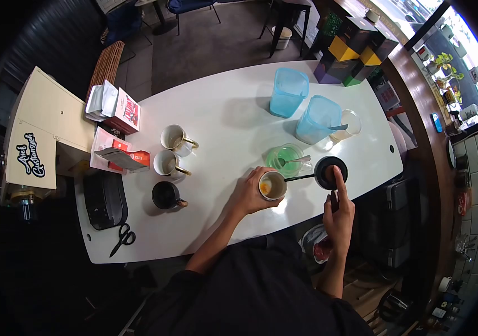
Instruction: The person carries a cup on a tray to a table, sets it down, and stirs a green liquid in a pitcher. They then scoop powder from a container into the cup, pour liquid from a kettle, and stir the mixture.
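Note:
A pale cup (272, 186) with a yellowish-brown patch inside is gripped around its side by my left hand (247, 193). My right hand (339, 219) closes on the dark handle of a black, round vessel (322, 180), its index finger stretched over the brownish top. From this vessel a thin, spout-like black arm (300, 177) reaches left to the cup's rim. Just behind stands a clear cup of green liquid (281, 154) with a metal spoon (300, 159) in it.
At left stand two pale mugs with gold handles (170, 140) (166, 162) and a black mug (163, 195). Scissors (121, 239) lie near the front left edge of the white table (216, 120). Two blue containers (289, 95) (318, 117) and a clear glass (351, 123) stand behind the hands.

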A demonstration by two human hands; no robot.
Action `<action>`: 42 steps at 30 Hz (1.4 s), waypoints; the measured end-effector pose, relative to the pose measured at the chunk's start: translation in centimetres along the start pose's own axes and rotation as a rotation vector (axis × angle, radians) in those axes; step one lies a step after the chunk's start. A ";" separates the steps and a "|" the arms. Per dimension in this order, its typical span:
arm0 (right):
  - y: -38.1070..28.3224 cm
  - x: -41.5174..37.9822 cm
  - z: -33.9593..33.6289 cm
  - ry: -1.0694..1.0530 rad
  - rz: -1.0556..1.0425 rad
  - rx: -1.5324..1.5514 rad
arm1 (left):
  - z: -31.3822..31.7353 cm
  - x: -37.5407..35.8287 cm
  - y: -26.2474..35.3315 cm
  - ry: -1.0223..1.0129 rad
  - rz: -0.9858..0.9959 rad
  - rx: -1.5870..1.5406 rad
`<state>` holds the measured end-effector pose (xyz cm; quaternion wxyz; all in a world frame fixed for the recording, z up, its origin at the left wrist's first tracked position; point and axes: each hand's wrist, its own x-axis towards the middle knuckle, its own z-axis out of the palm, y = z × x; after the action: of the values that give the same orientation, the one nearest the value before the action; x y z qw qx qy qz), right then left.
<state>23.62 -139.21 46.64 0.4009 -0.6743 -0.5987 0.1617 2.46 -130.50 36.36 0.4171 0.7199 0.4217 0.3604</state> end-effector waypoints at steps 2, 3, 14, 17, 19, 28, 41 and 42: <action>-0.1 -0.1 0.0 -0.012 0.021 -0.006 | 0.1 -0.1 -0.1 0.005 0.009 -0.010; -0.2 0.0 0.1 -0.023 0.035 -0.013 | 0.1 0.0 -0.1 0.014 0.023 -0.020; -0.8 -0.1 0.5 -0.060 0.045 -0.026 | 0.0 0.0 -0.1 -0.001 0.032 0.013; -0.9 -0.2 0.5 -0.069 0.051 -0.030 | 0.0 0.0 -0.2 -0.001 0.036 0.009; -0.8 -0.2 0.5 -0.071 0.056 -0.027 | 0.0 0.0 -0.2 -0.008 0.029 0.012; -0.9 -0.1 0.5 -0.045 -0.005 -0.048 | 0.0 0.0 0.0 -0.003 0.024 0.022; -0.7 -0.2 0.3 -0.051 -0.022 -0.053 | 0.2 0.1 -0.4 0.009 0.052 0.024; -0.8 -0.3 0.2 -0.067 -0.004 -0.059 | 0.2 0.0 -0.3 0.011 0.050 0.020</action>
<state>22.84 -139.42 47.01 0.3608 -0.6789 -0.6176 0.1658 2.51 -130.44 35.98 0.3985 0.7323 0.4096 0.3703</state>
